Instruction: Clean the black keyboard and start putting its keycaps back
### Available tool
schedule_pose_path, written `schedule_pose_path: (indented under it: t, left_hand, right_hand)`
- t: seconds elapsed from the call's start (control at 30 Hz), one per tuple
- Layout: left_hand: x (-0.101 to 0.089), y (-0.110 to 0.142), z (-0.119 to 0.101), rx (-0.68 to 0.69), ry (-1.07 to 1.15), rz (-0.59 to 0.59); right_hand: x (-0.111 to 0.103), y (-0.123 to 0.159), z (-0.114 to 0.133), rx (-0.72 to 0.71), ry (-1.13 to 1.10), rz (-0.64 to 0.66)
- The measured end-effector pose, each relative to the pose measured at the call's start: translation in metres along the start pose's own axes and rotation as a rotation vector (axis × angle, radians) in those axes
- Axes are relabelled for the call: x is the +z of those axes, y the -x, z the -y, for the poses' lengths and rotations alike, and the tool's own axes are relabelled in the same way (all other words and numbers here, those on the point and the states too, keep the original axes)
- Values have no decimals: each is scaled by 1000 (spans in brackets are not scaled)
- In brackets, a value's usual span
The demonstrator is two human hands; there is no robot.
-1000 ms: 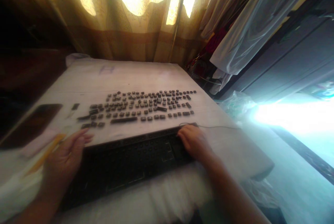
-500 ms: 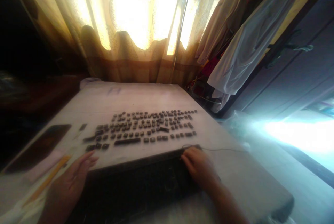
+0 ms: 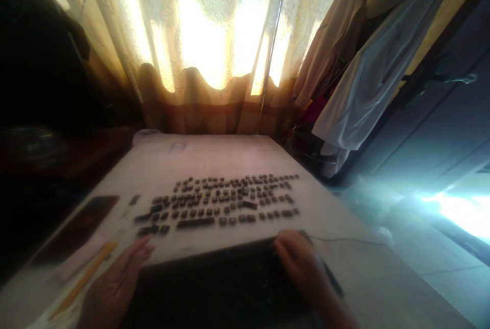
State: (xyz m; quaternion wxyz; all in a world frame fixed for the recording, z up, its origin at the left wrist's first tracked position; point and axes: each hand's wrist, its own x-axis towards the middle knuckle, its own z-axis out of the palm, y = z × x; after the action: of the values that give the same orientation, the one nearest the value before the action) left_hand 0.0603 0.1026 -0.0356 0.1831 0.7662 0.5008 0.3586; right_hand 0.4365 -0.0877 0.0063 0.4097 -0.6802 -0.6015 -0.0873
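A black keyboard base (image 3: 214, 288), stripped of its keycaps, lies in front of me at the near edge. Over its far right corner my right hand (image 3: 300, 262) is closed, fingers curled on the edge. My left hand (image 3: 118, 278) is beside the far left corner, fingers stretched out and slightly bent; blur hides whether it touches the base. Beyond the base, loose dark keycaps (image 3: 201, 212) lie in rows, with the long space bar (image 3: 196, 222) in the nearest row. A thin cable (image 3: 348, 240) runs right from behind my right hand.
On the left of the white-covered table (image 3: 214, 155) lie a dark flat phone-like object (image 3: 82, 224), a pale pinkish item (image 3: 82, 257), a yellow-orange stick (image 3: 82, 280) and a small dark piece (image 3: 134, 200). Curtains (image 3: 206, 38) hang behind; clothes (image 3: 352, 99) hang at the right.
The whole view has shifted, so the table and keycaps appear lower and slightly further right. Both hands keep about the same places at the keyboard base.
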Motion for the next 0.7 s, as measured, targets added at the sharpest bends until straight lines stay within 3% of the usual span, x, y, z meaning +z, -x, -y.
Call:
schedule_pose_path:
  t: [0.13, 0.37, 0.7]
  left_hand:
    - [-3, -2, -6, -16, -4, 41]
    - [-8, -4, -32, -167, -53, 46]
    - [-7, -2, -37, -183, -28, 27]
  right_hand:
    - [-3, 4, -5, 20, -14, -12]
    - [-11, 12, -14, 58, 4, 32]
    - [-10, 11, -11, 32, 71, 120]
